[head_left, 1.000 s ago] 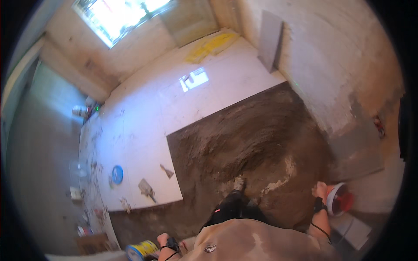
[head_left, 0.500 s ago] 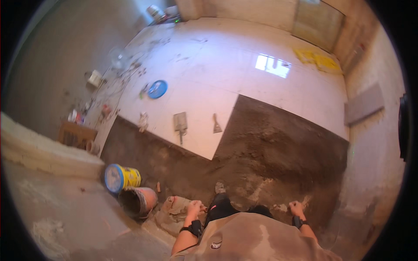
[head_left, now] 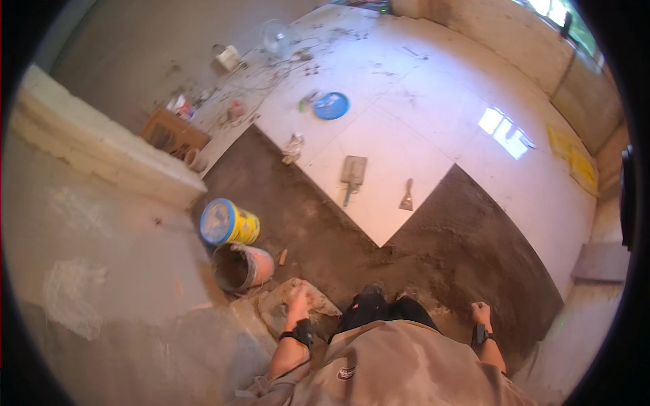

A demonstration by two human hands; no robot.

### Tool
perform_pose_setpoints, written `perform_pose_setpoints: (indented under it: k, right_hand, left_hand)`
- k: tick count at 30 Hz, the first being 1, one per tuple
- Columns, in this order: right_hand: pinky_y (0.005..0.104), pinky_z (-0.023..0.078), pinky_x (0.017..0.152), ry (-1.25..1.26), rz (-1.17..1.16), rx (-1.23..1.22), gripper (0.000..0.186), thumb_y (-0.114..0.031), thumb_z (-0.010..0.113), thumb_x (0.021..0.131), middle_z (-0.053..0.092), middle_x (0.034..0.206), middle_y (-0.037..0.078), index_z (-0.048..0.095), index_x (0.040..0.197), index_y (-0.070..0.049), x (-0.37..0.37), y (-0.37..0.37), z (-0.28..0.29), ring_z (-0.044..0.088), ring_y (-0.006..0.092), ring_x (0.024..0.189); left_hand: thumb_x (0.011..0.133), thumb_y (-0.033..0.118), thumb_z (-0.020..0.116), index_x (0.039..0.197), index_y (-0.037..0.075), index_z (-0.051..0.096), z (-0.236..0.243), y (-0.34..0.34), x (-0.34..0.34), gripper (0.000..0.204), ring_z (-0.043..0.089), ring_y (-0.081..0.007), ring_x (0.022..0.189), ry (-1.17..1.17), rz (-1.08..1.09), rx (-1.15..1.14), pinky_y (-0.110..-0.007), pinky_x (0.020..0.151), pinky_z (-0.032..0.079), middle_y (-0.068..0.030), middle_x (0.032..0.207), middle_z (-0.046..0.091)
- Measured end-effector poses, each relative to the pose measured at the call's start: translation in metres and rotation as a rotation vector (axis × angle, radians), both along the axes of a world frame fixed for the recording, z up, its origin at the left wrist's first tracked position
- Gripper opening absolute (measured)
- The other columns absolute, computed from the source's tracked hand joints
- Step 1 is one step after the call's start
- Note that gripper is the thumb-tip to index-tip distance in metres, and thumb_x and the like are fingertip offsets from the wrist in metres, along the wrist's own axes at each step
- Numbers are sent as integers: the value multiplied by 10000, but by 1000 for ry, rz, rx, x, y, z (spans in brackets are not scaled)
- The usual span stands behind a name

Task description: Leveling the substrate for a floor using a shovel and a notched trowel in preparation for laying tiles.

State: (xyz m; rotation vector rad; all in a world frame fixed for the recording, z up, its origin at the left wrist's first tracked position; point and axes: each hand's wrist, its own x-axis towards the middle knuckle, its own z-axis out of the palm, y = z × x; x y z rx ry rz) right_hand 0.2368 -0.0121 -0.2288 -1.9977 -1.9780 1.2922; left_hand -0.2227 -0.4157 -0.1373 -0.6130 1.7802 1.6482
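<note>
My left hand (head_left: pixel 298 296) hangs beside my left leg over a crumpled, dusty sack (head_left: pixel 317 298), its fingers loosely curled around nothing visible. My right hand (head_left: pixel 481 314) is held low to the right of my legs, above the dark mortar bed (head_left: pixel 467 237), also curled and bare. Nearest my left hand lie an orange-pink bucket (head_left: pixel 257 266) tipped on its side and a small reddish piece (head_left: pixel 282 257). On the pale tiles in front rest a flat trowel (head_left: pixel 353 172) and a putty knife (head_left: pixel 407 196), apart from both hands.
A yellow tub with a blue rim (head_left: pixel 230 222) leans by the bucket. A blue lid (head_left: pixel 331 106) lies on the tiled floor (head_left: pixel 406 115). A cardboard box (head_left: pixel 173 133) stands by the low wall (head_left: pixel 101 135) at left. Yellow sheeting (head_left: pixel 572 159) lies far right.
The view has turned left, so the floor and tools appear farther right. My feet now stand closer together. My left hand has swung forward over the sack; both hands remain curled.
</note>
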Motion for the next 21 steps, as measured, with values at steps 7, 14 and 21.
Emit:
perform_pose_setpoints:
  k: [7, 14, 21]
  right_hand:
    - [329, 488, 708, -52, 279, -12, 299, -213, 608, 778, 677, 795, 166, 654, 875, 66, -104, 31, 5, 634, 210, 755]
    - [381, 461, 644, -83, 300, 13, 302, -233, 611, 799, 626, 711, 162, 595, 796, 69, -152, 20, 15, 583, 249, 665]
    - [389, 489, 627, -390, 454, -140, 270, -213, 638, 806, 665, 768, 147, 647, 866, 50, -193, -60, 24, 623, 228, 691]
  left_hand:
    - [906, 227, 537, 1001, 24, 565, -31, -83, 77, 226, 551, -159, 611, -207, -79, -264, -302, 533, 455, -49, 769, 566]
    - [913, 170, 514, 1001, 6, 519, -69, -112, -4, 186, 514, -154, 605, -447, 216, -345, -298, 496, 415, -61, 799, 532]
    - [911, 178, 514, 1009, 42, 574, -139, -76, -183, 178, 531, -108, 579, -348, -169, -297, -270, 470, 407, -15, 715, 550]
